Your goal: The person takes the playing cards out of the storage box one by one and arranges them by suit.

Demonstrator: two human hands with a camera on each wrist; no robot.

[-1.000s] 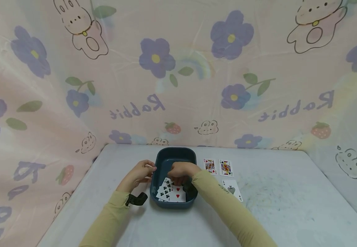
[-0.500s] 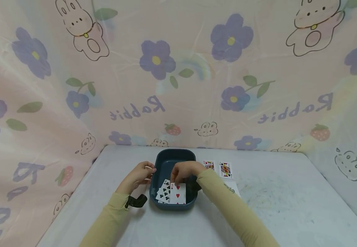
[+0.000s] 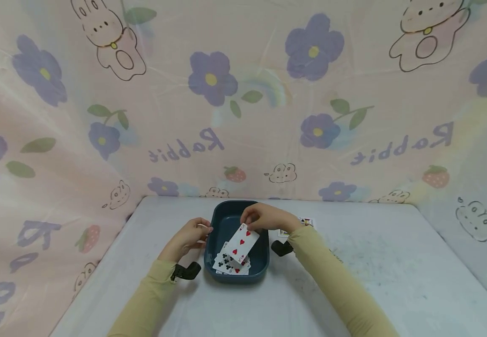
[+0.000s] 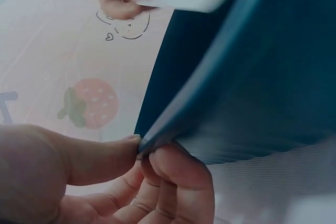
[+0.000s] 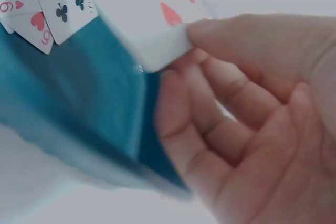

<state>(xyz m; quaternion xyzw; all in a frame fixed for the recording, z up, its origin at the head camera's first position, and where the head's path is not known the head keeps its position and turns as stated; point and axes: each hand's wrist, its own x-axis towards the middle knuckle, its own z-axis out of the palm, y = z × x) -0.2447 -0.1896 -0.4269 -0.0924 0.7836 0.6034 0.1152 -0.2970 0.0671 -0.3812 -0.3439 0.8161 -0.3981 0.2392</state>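
We note the heart card (image 3: 242,242), thin and glossy, pinched at its top edge by the right hand (image 3: 264,217), long axis slanting down-left over the dark blue bin (image 3: 237,210) at frame centre. Left hand (image 3: 188,236) grips the bin's smooth left rim; loose cards (image 3: 226,264) lie inside on the table (image 3: 374,262).

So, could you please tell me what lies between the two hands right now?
In the head view, the blue tray's left rim and open interior lie between the left hand, which grips that rim, and the right hand.
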